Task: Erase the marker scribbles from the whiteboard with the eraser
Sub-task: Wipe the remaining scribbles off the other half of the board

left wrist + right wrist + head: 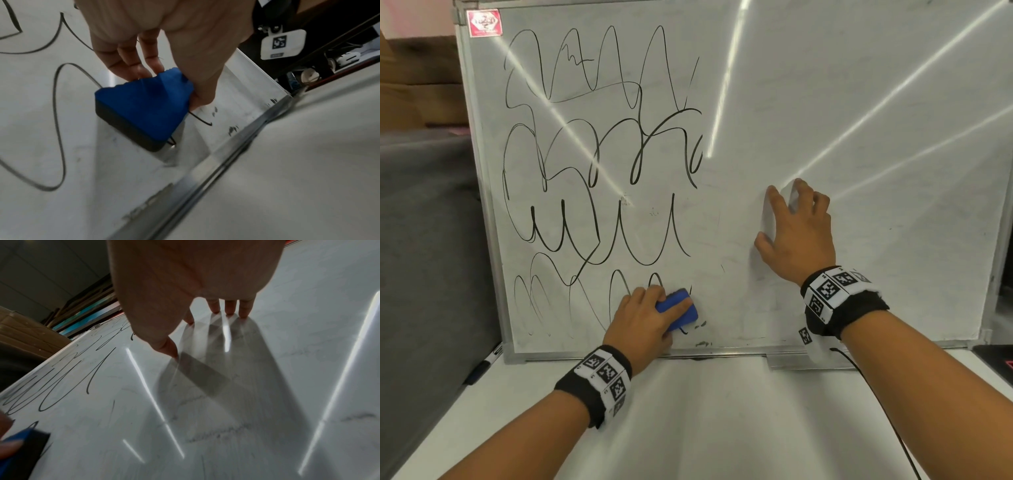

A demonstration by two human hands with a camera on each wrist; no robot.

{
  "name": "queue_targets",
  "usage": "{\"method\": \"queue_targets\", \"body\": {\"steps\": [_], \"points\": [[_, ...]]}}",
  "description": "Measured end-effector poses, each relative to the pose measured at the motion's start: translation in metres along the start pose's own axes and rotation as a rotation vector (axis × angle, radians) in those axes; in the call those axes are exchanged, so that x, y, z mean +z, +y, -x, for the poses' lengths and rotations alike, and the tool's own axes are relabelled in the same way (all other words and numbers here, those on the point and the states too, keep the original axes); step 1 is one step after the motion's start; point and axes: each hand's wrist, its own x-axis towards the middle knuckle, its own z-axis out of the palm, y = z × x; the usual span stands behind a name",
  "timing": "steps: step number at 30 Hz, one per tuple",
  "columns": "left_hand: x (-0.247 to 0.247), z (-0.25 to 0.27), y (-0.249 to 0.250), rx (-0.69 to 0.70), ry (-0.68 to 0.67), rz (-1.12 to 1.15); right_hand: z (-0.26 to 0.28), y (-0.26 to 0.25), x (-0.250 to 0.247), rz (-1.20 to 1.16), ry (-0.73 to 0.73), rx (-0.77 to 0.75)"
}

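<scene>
- Your left hand (642,318) grips the eraser (677,309) by its blue sides, low on the whiteboard (859,102); it looks light, with a soft dark pad, so press it flat.
- Your right hand (796,233) braces the board with spread, straight fingertips.
- The scribbles (599,154) fill the far left.

Whiteboard (825,102): one, standing on the tabletop (722,428).
Eraser (677,307): one, blue, against the whiteboard near its bottom edge.
Hands: two, both on the whiteboard, left hand (643,325) and right hand (799,236).
Wristbands: two, one per wrist, left (599,380) and right (839,298).
Sticker (484,22): one, red, at the whiteboard's top left corner.
Marker (482,366): one, on the tabletop just off the whiteboard's bottom left corner.
Scribbles (599,171): uncounted, filling the whiteboard's left half.
</scene>
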Motion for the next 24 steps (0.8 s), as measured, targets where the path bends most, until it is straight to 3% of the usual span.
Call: {"method": "queue_targets", "body": {"steps": [6,12,19,24], "points": [[-0.006,-0.014,-0.004,-0.045,0.027,0.019,0.001,0.000,0.002,0.009,0.000,0.000],[0.004,0.006,-0.007,0.169,-0.126,-0.048,0.004,-0.001,0.004,0.007,-0.004,-0.002],[-0.022,-0.038,-0.007,0.130,-0.003,-0.065,0.004,-0.002,0.006,0.010,-0.002,0.008],[-0.011,-0.026,-0.002,0.164,-0.046,-0.037,0.007,-0.001,0.008,0.013,-0.007,0.008]]}}
